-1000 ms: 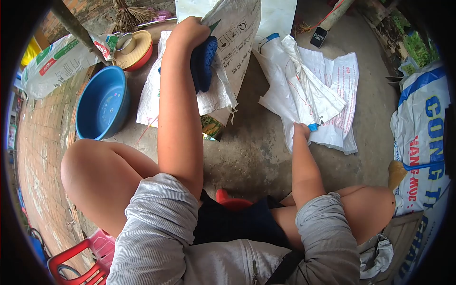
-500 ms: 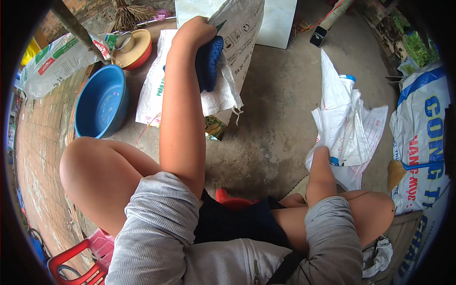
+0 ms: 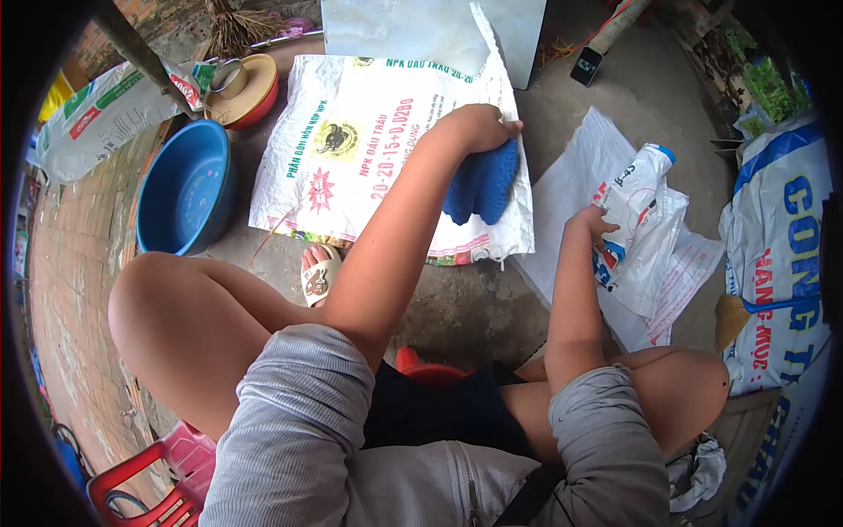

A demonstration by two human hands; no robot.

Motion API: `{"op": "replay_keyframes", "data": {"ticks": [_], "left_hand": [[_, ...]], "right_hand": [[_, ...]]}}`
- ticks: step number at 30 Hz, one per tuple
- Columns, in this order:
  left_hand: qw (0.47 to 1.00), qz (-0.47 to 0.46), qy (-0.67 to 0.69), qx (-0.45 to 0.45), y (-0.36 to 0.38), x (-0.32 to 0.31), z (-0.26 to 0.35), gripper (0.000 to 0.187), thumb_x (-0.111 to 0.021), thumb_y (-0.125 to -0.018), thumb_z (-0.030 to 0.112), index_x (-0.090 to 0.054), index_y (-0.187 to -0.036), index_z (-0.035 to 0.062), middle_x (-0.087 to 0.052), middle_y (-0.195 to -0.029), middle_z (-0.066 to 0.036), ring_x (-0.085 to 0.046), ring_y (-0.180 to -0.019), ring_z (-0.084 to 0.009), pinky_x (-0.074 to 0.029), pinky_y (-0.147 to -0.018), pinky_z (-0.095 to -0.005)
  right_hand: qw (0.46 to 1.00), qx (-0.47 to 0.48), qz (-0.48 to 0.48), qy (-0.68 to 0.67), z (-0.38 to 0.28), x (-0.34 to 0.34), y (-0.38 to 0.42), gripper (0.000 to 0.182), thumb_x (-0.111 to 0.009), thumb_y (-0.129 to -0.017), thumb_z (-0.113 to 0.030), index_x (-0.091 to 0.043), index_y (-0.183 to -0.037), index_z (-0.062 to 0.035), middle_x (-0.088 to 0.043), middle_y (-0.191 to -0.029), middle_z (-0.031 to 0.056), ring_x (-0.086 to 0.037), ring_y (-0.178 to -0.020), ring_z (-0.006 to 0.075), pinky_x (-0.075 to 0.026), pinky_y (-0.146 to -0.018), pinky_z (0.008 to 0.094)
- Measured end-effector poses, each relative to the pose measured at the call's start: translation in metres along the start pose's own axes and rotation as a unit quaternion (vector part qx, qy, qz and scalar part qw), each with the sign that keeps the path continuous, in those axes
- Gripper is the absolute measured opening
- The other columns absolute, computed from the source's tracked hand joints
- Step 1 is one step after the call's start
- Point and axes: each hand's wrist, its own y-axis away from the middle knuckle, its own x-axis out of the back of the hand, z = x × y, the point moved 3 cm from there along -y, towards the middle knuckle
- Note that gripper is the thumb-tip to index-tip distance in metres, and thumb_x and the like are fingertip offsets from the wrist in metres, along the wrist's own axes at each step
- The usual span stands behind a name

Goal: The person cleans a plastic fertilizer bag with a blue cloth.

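Observation:
My left hand (image 3: 481, 130) is closed around a bunched blue textured cloth (image 3: 481, 184), pressed near the right edge of a white fertilizer sack (image 3: 351, 149). The sack lies flat on the ground, its printed face up, with a loose strip standing at its upper right corner. My right hand (image 3: 590, 221) has its fingers apart at the left side of a crumpled white plastic bag (image 3: 645, 198) with blue and red print. Beneath that bag a white woven sack (image 3: 571, 176) is spread out. Whether my right fingers grip the bag's edge is hard to see.
A blue basin (image 3: 186, 189) stands left of the fertilizer sack, near a red bowl with a tan lid (image 3: 250, 92). A pale board (image 3: 430, 31) lies behind. A phone (image 3: 587, 66) rests against a pole. Large printed sheeting (image 3: 781, 263) borders the right; a red chair (image 3: 145, 474) is lower left.
My left hand has moved right and down with the blue cloth, and the lifted sack now lies flat. My right hand has come out from under the white sacks, which have spread and shifted.

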Motion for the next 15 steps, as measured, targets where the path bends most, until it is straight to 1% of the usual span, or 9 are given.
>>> {"op": "replay_keyframes", "data": {"ticks": [1,2,3,4,9,11,12,14,15], "left_hand": [[1.0,-0.022,0.004,-0.005,-0.003,-0.004,0.0,0.058,-0.051,-0.091,0.055,-0.067,-0.117,0.0056,-0.064,-0.118,-0.021,-0.059,-0.114,-0.0375,-0.044,-0.099,-0.0418],[0.999,-0.044,0.009,-0.011,-0.006,-0.007,0.001,0.055,-0.054,-0.09,0.055,-0.067,-0.119,0.0099,-0.065,-0.119,-0.019,-0.059,-0.114,-0.0371,-0.043,-0.1,-0.0416],[0.999,-0.044,0.011,-0.012,-0.007,-0.007,0.001,0.055,-0.054,-0.09,0.055,-0.067,-0.119,0.0099,-0.065,-0.119,-0.019,-0.059,-0.114,-0.0371,-0.043,-0.1,-0.0416],[0.999,-0.035,-0.011,-0.011,-0.009,-0.005,-0.002,0.053,-0.054,-0.09,0.053,-0.068,-0.117,0.0104,-0.066,-0.117,-0.019,-0.061,-0.111,-0.0364,-0.044,-0.099,-0.0411],[0.999,0.022,-0.036,0.012,-0.016,0.01,-0.015,0.047,-0.056,-0.09,0.049,-0.071,-0.111,0.0095,-0.068,-0.111,-0.019,-0.063,-0.106,-0.0361,-0.047,-0.094,-0.0401],[0.998,0.039,-0.036,-0.017,-0.017,0.017,-0.016,0.047,-0.056,-0.09,0.048,-0.07,-0.111,0.0077,-0.068,-0.11,-0.019,-0.063,-0.105,-0.0364,-0.047,-0.094,-0.0402],[0.998,0.039,-0.037,-0.016,-0.013,0.02,-0.014,0.047,-0.056,-0.09,0.048,-0.07,-0.111,0.0077,-0.068,-0.11,-0.019,-0.063,-0.105,-0.0364,-0.047,-0.094,-0.0402],[0.999,0.043,-0.027,-0.019,-0.001,0.028,-0.007,0.047,-0.051,-0.091,0.042,-0.07,-0.109,0.0029,-0.066,-0.114,-0.02,-0.061,-0.108,-0.0385,-0.046,-0.097,-0.0424],[0.999,0.043,-0.027,-0.018,-0.001,0.028,-0.009,0.047,-0.051,-0.091,0.042,-0.07,-0.109,0.0029,-0.066,-0.114,-0.02,-0.061,-0.108,-0.0385,-0.046,-0.097,-0.0424]], "right_hand": [[0.999,-0.032,-0.03,-0.011,-0.007,0.001,0.007,0.06,-0.053,-0.092,-0.038,-0.037,-0.146,-0.0185,-0.022,-0.147,0.0362,-0.045,-0.123,0.0516,-0.043,-0.098,0.0553],[0.999,-0.032,-0.029,-0.011,0.024,-0.047,-0.041,0.06,-0.053,-0.092,-0.038,-0.037,-0.146,-0.0185,-0.022,-0.147,0.0362,-0.045,-0.123,0.0516,-0.043,-0.098,0.0553],[0.978,0.078,-0.168,-0.099,0.042,-0.106,-0.091,0.06,-0.054,-0.091,-0.04,-0.041,-0.144,-0.0135,-0.033,-0.143,0.0318,-0.048,-0.123,0.0452,-0.045,-0.097,0.0515],[0.918,0.185,-0.3,-0.181,0.049,-0.171,-0.112,0.061,-0.056,-0.091,-0.041,-0.044,-0.141,-0.0084,-0.043,-0.14,0.0273,-0.05,-0.124,0.0389,-0.046,-0.096,0.0476],[0.926,0.164,-0.297,-0.167,0.092,-0.151,-0.088,0.061,-0.056,-0.09,-0.041,-0.045,-0.14,-0.0069,-0.045,-0.138,0.027,-0.051,-0.122,0.0387,-0.046,-0.095,0.0474],[0.928,0.153,-0.298,-0.161,0.095,-0.157,-0.066,0.061,-0.056,-0.09,-0.041,-0.045,-0.139,-0.0062,-0.046,-0.137,0.0268,-0.052,-0.122,0.0386,-0.047,-0.095,0.0473],[0.93,0.148,-0.298,-0.158,0.084,-0.18,-0.039,0.06,-0.056,-0.09,-0.041,-0.046,-0.138,-0.0058,-0.047,-0.137,0.0267,-0.052,-0.121,0.0385,-0.047,-0.094,0.0473],[0.932,0.139,-0.299,-0.149,0.106,-0.171,-0.026,0.06,-0.056,-0.09,-0.04,-0.046,-0.138,-0.0051,-0.048,-0.136,0.0266,-0.052,-0.121,0.0384,-0.047,-0.094,0.0472],[0.934,0.134,-0.299,-0.144,0.111,-0.17,-0.021,0.06,-0.056,-0.09,-0.04,-0.047,-0.137,-0.0047,-0.048,-0.135,0.0265,-0.053,-0.12,0.0384,-0.047,-0.094,0.0471]]}}
